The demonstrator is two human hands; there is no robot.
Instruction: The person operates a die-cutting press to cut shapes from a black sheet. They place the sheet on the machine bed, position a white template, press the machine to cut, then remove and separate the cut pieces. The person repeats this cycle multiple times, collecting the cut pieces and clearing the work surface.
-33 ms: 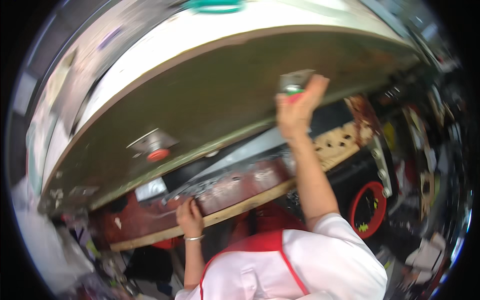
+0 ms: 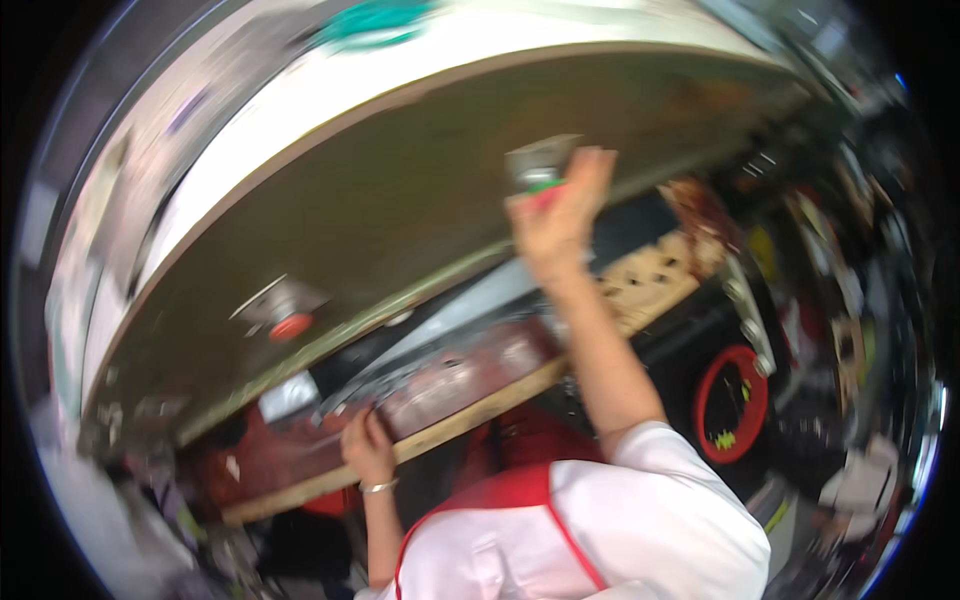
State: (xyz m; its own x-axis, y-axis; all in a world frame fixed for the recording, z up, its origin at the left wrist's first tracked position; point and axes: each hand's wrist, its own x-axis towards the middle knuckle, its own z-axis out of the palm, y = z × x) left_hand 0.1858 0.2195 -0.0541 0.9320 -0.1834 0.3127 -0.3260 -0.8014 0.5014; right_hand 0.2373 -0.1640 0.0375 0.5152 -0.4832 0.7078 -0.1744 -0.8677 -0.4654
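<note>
A long dark-green panel stretches across the view, with two square metal plates on it. My right hand reaches up to the right plate and closes round its red and green knob, its fingers pointing up beside the plate. Left of that, nothing touches the other red knob on the left plate. Down at the dark-red board, my left hand, with a bangle at its wrist, rests near the pale wooden edge. Its thumb and fingers are apart, with nothing visible in them; motion blurs them.
A white surface lies beyond the panel, with a teal object on it. A pale wooden block with holes sits right of my right forearm. A red round rim stands lower right, near assorted clutter.
The whole view has shifted slightly, so the panel and both hands appear a little further left. My right hand stays at the same knob; my left hand stays by the board's edge.
</note>
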